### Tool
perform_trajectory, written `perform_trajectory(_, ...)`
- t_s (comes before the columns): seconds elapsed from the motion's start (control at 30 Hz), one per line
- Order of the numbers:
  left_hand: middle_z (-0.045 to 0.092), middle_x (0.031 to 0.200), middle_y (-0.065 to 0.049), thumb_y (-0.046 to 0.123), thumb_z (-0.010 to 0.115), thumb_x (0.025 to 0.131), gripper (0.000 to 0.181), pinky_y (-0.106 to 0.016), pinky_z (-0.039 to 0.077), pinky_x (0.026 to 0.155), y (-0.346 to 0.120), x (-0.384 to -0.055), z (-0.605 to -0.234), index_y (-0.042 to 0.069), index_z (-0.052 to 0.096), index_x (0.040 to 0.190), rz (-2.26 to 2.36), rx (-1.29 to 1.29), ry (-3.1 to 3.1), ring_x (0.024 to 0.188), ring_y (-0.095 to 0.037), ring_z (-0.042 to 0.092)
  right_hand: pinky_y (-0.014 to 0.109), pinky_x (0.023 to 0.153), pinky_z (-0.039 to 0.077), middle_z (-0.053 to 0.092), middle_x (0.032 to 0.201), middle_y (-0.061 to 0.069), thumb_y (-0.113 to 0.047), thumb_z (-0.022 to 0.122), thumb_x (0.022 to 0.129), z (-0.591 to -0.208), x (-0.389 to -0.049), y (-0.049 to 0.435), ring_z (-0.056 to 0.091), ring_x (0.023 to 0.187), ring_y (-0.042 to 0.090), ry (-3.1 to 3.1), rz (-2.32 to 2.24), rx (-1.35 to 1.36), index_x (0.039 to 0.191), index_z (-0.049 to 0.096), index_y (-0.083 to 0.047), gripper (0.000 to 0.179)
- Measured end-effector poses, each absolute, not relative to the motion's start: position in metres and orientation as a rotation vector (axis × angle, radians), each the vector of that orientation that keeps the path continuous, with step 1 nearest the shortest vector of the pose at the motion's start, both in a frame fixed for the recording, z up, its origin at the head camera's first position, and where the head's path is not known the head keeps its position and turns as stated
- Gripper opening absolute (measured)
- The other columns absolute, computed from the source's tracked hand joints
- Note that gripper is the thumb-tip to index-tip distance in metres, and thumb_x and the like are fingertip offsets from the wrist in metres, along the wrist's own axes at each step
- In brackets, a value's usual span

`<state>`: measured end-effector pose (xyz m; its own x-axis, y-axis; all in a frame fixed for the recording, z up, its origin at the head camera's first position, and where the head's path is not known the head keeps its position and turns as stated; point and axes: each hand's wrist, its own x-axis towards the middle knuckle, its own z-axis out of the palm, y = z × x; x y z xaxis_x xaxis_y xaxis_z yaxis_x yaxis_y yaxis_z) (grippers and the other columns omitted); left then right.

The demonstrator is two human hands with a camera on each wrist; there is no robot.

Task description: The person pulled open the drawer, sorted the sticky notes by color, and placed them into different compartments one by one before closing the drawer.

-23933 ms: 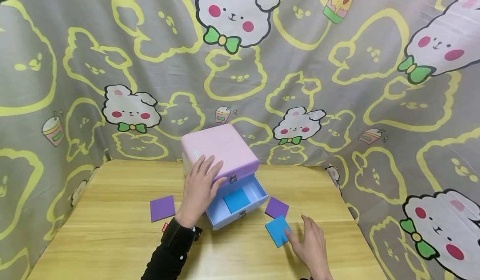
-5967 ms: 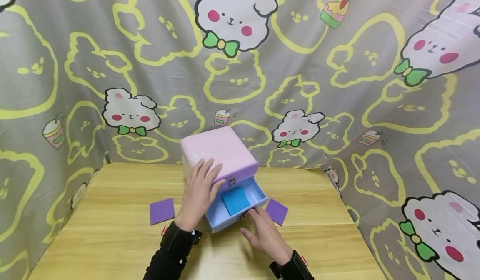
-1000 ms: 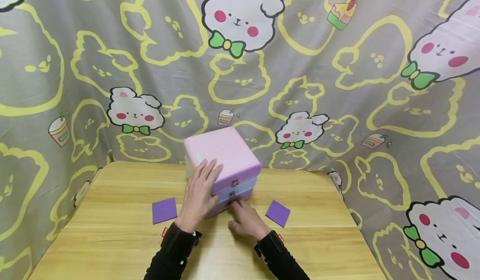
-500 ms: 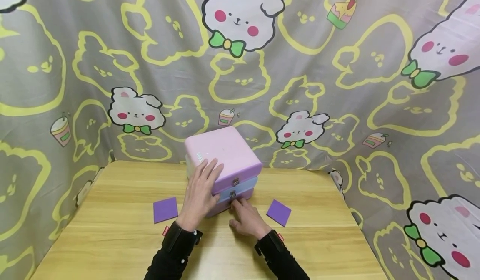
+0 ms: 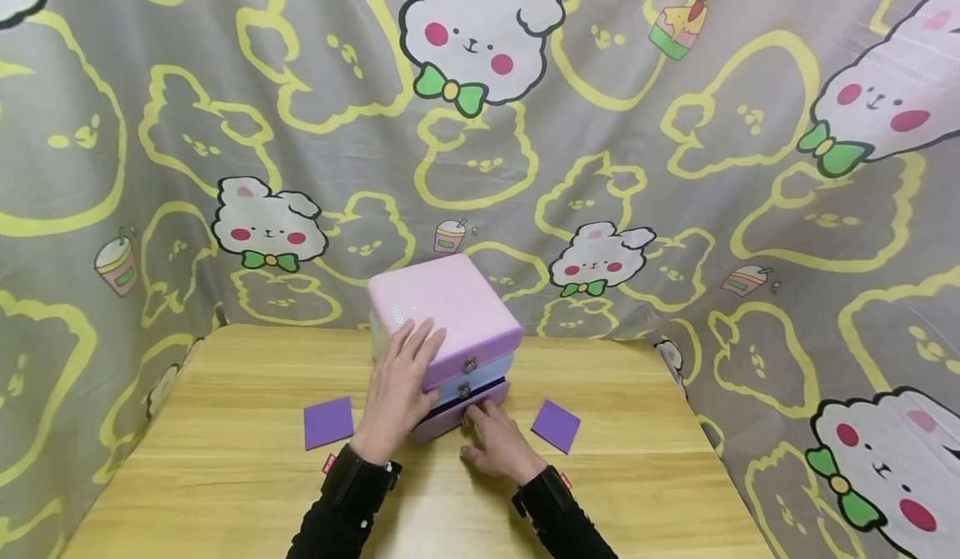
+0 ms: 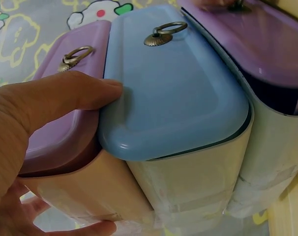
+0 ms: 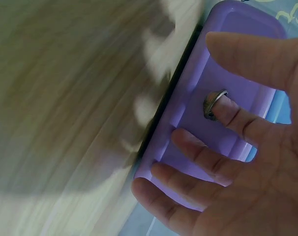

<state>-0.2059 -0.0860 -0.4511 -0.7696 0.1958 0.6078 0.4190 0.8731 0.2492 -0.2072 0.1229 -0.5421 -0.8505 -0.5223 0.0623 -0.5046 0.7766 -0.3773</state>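
Observation:
A small chest of drawers with a pink top stands on the table. It has purple upper and lower drawers and a blue middle drawer. My left hand rests spread on its left front edge, fingers on top, thumb touching the blue drawer's front. The index finger of my right hand hooks through the metal ring pull of the bottom drawer; the other fingers are loosely extended near its front. That drawer stands slightly out, with a dark gap above it. Its inside is hidden.
One purple square tile lies left of the chest and another purple tile lies right of it. The wooden table backs onto a grey curtain with cartoon prints.
The blue drawer, earlier pulled out with a blue tile in it, is now in. The loose blue tile has left the tabletop. My right hand has just drawn the bottom drawer slightly forward.

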Motion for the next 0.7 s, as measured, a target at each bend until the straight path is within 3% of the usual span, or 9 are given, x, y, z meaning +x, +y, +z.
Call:
perform_trajectory(0.37,0.054,0.153,-0.011,0.015,0.099,0.054,0.099,-0.059,0.05,0.107,-0.088,-0.206,-0.454,0.014,0.056,0.143,-0.498,-0.448,-2.433,0.142,-0.037,0.047,0.048,0.091,0.053,0.056,0.12,0.008,-0.024,0.08,0.084,-0.541,-0.196,0.13,0.056,0.112,0.026,2.88,-0.637,-0.781,0.118,0.061,-0.013,0.041)
perform_trajectory(0.7,0.055,0.151,-0.012,0.011,0.099,0.052,0.101,-0.057,0.043,0.115,-0.089,-0.207,-0.453,0.012,0.057,0.143,-0.492,-0.459,-2.414,0.141,-0.038,0.047,0.047,0.089,0.052,0.057,0.119,0.007,-0.025,0.08,0.083,-0.541,-0.186,0.135,0.056,0.111,0.026,2.864,-0.64,-0.763,0.114,0.061,-0.014,0.038)
